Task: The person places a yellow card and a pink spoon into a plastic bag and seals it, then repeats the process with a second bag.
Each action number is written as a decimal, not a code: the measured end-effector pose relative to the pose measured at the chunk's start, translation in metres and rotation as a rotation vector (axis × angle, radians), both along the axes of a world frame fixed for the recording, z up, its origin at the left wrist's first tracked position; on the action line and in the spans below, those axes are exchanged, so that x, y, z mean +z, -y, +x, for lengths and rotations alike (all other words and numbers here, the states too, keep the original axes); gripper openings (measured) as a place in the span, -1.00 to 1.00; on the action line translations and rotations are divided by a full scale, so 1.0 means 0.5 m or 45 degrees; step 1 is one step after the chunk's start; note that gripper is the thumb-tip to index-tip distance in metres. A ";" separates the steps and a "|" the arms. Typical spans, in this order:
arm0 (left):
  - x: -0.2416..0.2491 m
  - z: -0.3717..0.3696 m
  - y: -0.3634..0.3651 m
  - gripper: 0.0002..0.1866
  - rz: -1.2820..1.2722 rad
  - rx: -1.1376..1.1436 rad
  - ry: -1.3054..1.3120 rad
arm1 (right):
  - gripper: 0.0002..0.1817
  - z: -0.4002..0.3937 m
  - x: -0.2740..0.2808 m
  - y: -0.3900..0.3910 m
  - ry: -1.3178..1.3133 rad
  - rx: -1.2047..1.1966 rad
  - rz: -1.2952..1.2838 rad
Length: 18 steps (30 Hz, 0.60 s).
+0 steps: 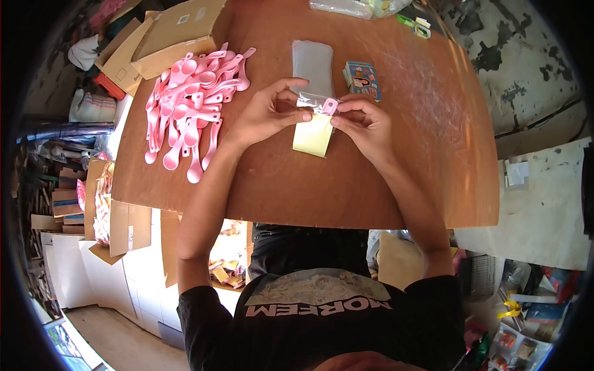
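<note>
Both hands meet over the middle of the table around a small clear plastic bag (314, 101) with a pale yellow card (311, 137) in its lower part. My left hand (270, 112) pinches the bag's left edge near the top. At the bag's upper right, the thumb and fingers of my right hand (366, 123) close on its edge, beside the pink end of a spoon handle (330, 106). The rest of that spoon is hidden. Just beyond the hands lie a stack of clear bags (312, 62) and a pile of printed cards (364, 80).
A heap of pink plastic spoons (192, 105) covers the table's left side, with a cardboard box (179, 37) behind it. Green-handled scissors (414, 26) and plastic packaging (359, 7) lie at the far edge. An open carton (130, 229) stands left below the brown tabletop (309, 201).
</note>
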<state>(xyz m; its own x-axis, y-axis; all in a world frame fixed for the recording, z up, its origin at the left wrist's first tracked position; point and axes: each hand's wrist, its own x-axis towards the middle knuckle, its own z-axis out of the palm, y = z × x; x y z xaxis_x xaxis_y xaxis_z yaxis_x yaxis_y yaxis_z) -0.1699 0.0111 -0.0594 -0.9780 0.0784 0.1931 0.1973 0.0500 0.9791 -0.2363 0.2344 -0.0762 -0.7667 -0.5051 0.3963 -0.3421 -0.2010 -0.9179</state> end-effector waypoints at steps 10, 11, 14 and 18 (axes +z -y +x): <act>0.093 0.279 -0.008 -0.52 -0.081 0.106 0.238 | -0.29 0.101 0.080 0.020 0.058 0.554 0.279; 0.087 0.319 0.010 -0.53 -0.199 0.096 0.267 | -0.29 0.097 0.085 0.022 0.059 0.551 0.270; 0.072 0.421 0.062 -0.61 -0.568 -0.186 0.142 | -0.41 0.052 0.097 0.027 -0.265 0.583 0.537; -0.059 0.553 0.129 -0.61 -0.794 0.062 0.834 | -0.78 -0.043 0.091 0.054 -0.420 0.197 0.597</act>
<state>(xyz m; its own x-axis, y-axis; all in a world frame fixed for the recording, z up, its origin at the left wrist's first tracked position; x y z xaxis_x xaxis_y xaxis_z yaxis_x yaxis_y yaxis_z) 0.1064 -0.0534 -0.0891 -0.8820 -0.0622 -0.4671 -0.4063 0.6025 0.6869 -0.2577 0.2075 -0.0306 -0.5441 -0.7800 0.3091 -0.6237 0.1296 -0.7708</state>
